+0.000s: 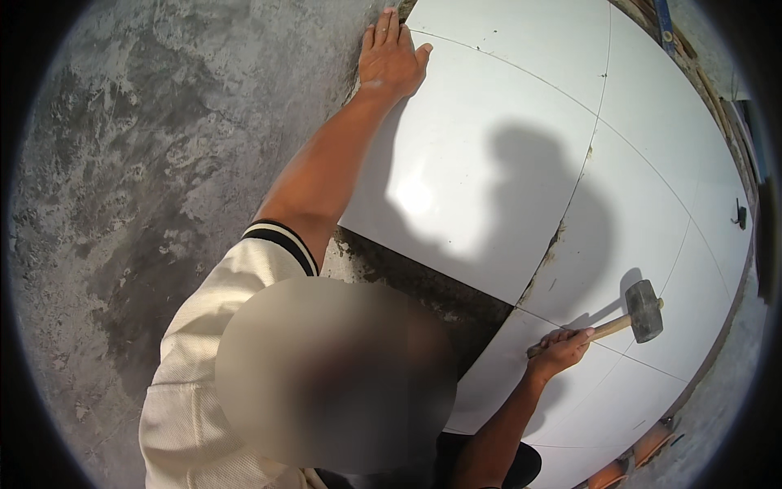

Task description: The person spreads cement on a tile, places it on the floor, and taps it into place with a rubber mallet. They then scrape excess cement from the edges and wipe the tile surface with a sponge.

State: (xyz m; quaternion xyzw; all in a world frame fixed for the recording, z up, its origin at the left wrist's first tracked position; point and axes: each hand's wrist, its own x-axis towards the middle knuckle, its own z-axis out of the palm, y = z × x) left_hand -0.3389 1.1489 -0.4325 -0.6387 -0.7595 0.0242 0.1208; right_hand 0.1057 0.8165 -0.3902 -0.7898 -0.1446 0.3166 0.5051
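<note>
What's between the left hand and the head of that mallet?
In the head view, white tiles lie between the left hand and the mallet head, divided by a dark seam and partly covered by a shadow.

Left grip flat, right grip curled

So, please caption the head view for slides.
Right hand grips dark, wooden-handled mallet; left hand at the edge of a white tile.

Two hands, one mallet
</note>
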